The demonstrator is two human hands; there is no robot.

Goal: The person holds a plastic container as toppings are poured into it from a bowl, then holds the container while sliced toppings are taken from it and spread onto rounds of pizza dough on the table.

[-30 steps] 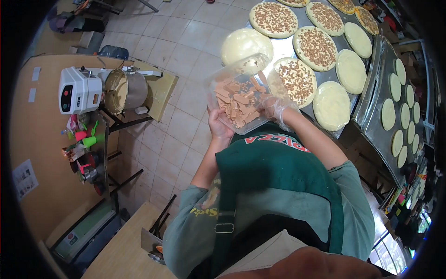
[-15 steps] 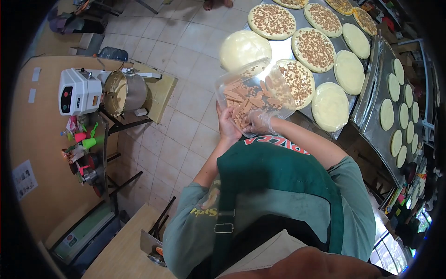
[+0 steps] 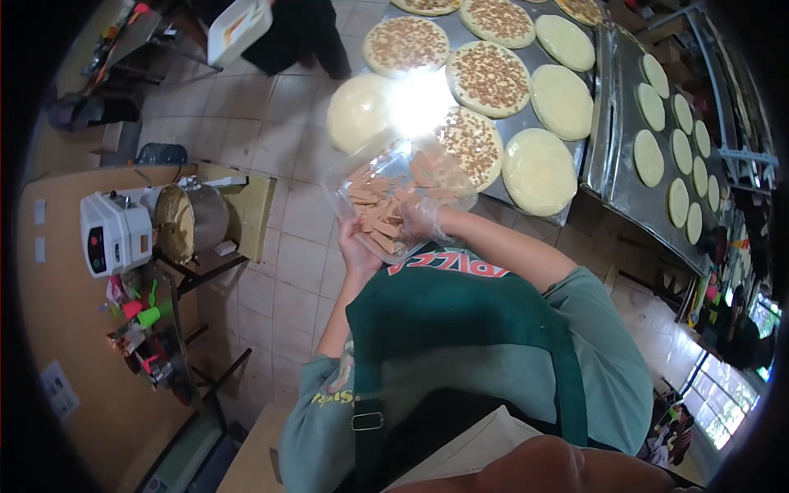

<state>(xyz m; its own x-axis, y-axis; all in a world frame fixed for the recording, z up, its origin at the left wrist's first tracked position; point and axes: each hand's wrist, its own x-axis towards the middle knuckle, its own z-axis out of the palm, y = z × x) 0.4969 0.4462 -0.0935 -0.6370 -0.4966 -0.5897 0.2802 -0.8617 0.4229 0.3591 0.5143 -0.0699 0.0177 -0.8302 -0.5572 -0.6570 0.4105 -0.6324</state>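
My left hand (image 3: 358, 246) grips the near left corner of a clear plastic tub (image 3: 448, 185), tilted in front of my apron. Pinkish-brown strips of sliced meat (image 3: 374, 197) lie inside the tub. My right hand (image 3: 421, 217), in a thin clear glove, reaches into the tub with its fingers curled among the strips; the fingertips are partly hidden. Just beyond the tub is a round dough base (image 3: 468, 148) topped with chopped brown bits. Left of that, a plain pale base (image 3: 355, 111) sits partly behind the tub's rim.
Several topped and plain dough bases stand on a metal table (image 3: 514, 123). A second metal table (image 3: 625, 185) with smaller rounds is at right. At left is a mixer (image 3: 119, 230) with a bowl of batter. Another person (image 3: 300, 37) stands near a white tray (image 3: 238, 31).
The view has shifted, so the tables and tub sit further left. My right hand stays in the tub among the strips. Another person with a white tray has come into view at the top.
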